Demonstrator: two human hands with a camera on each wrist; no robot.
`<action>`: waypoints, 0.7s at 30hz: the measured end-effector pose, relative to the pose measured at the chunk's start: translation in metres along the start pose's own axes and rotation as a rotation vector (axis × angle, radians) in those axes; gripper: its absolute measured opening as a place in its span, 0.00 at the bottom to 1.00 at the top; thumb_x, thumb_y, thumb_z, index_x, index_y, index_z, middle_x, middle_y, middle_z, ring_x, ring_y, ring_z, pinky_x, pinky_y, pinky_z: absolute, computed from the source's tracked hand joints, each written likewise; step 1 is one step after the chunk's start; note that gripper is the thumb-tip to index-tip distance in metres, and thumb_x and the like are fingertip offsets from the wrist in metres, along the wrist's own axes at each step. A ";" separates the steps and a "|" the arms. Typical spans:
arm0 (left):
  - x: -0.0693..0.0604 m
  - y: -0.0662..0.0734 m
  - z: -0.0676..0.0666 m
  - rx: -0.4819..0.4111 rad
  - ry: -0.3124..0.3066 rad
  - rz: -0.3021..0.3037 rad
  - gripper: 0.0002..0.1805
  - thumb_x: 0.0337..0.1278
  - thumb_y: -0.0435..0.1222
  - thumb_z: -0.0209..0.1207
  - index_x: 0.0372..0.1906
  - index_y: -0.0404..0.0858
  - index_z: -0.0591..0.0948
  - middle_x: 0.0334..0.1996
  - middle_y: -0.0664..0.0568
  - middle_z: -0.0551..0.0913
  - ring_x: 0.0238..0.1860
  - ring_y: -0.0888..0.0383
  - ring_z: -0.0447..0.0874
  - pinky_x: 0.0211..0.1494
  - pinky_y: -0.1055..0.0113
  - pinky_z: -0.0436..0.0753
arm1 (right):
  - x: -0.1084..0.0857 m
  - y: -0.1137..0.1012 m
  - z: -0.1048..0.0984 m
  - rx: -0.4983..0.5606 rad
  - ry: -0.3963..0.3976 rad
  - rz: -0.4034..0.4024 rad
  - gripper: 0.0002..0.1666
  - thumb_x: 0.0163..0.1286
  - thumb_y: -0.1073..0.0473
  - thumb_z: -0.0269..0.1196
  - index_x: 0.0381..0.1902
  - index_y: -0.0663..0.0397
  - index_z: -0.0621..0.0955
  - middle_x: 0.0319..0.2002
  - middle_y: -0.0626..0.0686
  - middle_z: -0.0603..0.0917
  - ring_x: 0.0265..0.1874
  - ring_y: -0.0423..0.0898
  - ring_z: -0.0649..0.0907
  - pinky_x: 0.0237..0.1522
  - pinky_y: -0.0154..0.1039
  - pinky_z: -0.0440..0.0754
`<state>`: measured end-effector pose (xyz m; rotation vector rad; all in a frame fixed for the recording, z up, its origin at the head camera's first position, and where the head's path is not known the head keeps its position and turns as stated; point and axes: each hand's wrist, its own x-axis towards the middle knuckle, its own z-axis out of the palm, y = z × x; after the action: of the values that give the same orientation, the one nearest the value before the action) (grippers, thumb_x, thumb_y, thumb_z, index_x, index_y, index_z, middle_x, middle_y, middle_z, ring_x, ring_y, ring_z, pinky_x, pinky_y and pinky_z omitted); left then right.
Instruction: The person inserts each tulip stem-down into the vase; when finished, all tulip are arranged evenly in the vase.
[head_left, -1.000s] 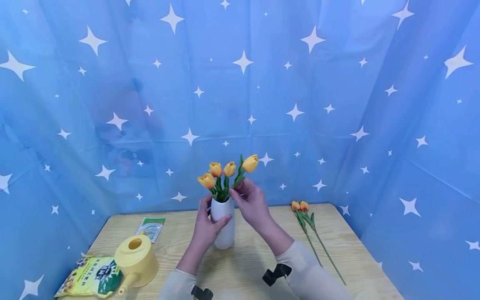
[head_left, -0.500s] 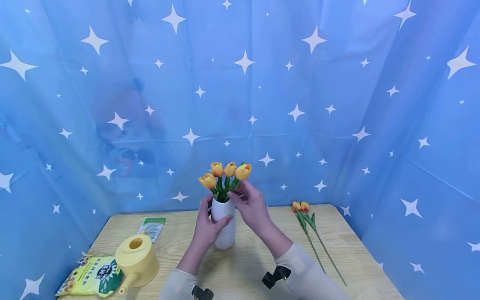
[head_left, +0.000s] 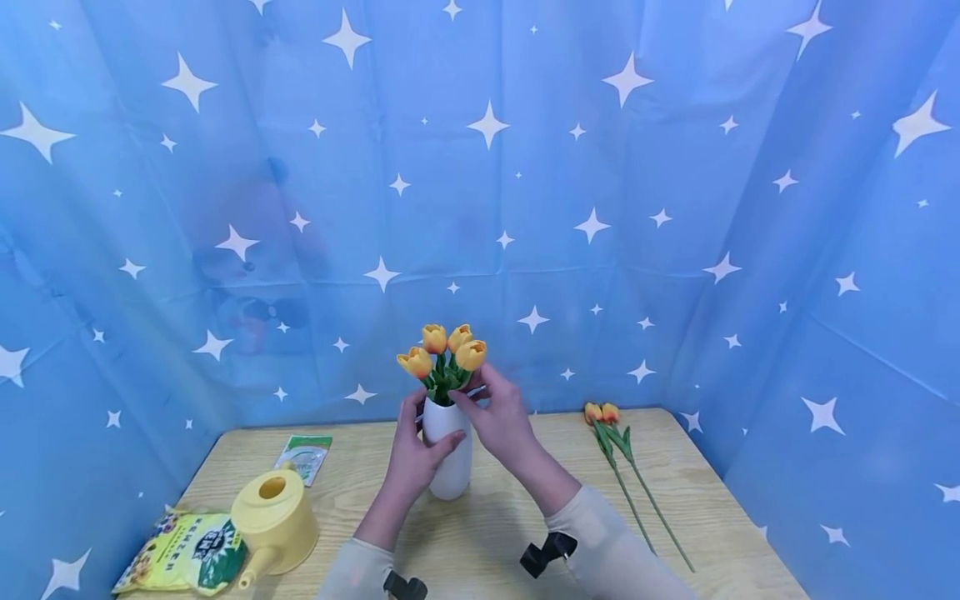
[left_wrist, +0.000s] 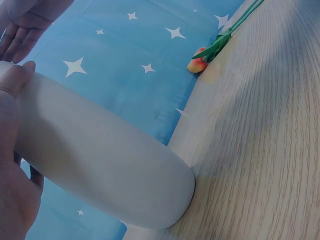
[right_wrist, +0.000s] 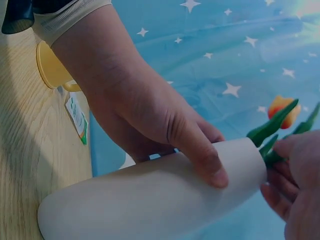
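Observation:
A white vase (head_left: pixel 452 477) stands upright on the table, with several yellow-orange tulips in its mouth. My left hand (head_left: pixel 412 460) grips the vase's upper part, thumb across the front; the left wrist view shows the smooth vase body (left_wrist: pixel 110 155) down to its base. At the rim, my right hand (head_left: pixel 504 417) pinches the green leaves and stem of the rightmost tulip (head_left: pixel 471 356). In the right wrist view, those fingers (right_wrist: pixel 282 147) hold the greenery just above the rim. The stems inside the vase are hidden.
Two more tulips (head_left: pixel 617 442) lie on the wooden table (head_left: pixel 720 508) at the right. A yellow watering can (head_left: pixel 279 525), a yellow-green bag (head_left: pixel 183 550) and a small packet (head_left: pixel 306 457) lie at the left. A blue star-patterned curtain (head_left: pixel 480 208) encloses the table.
The right hand has brought its tulip down and left, so its bloom now sits close beside the others. The left hand has stayed on the vase.

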<state>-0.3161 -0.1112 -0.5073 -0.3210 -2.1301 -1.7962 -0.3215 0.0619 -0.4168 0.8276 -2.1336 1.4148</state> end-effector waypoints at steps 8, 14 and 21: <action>0.000 -0.001 0.000 -0.022 0.003 -0.007 0.48 0.62 0.44 0.81 0.81 0.56 0.66 0.74 0.52 0.70 0.72 0.42 0.76 0.67 0.34 0.83 | -0.003 0.000 0.001 0.057 0.012 0.006 0.19 0.77 0.62 0.74 0.61 0.52 0.82 0.49 0.49 0.88 0.45 0.47 0.89 0.50 0.53 0.91; -0.001 -0.001 0.000 -0.024 0.001 -0.008 0.48 0.62 0.44 0.81 0.80 0.57 0.66 0.74 0.52 0.69 0.72 0.41 0.76 0.67 0.33 0.83 | -0.002 0.001 0.001 0.081 0.042 -0.004 0.18 0.78 0.61 0.74 0.61 0.49 0.83 0.49 0.48 0.90 0.44 0.48 0.90 0.49 0.52 0.91; -0.001 0.000 0.000 -0.021 0.002 0.001 0.47 0.62 0.44 0.81 0.80 0.57 0.66 0.74 0.51 0.69 0.72 0.40 0.76 0.67 0.33 0.83 | -0.001 0.005 0.004 0.038 0.048 -0.033 0.16 0.76 0.63 0.74 0.59 0.50 0.87 0.47 0.48 0.90 0.42 0.49 0.89 0.44 0.48 0.91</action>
<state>-0.3157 -0.1113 -0.5079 -0.3253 -2.1108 -1.8182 -0.3242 0.0601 -0.4223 0.8311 -2.0540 1.4484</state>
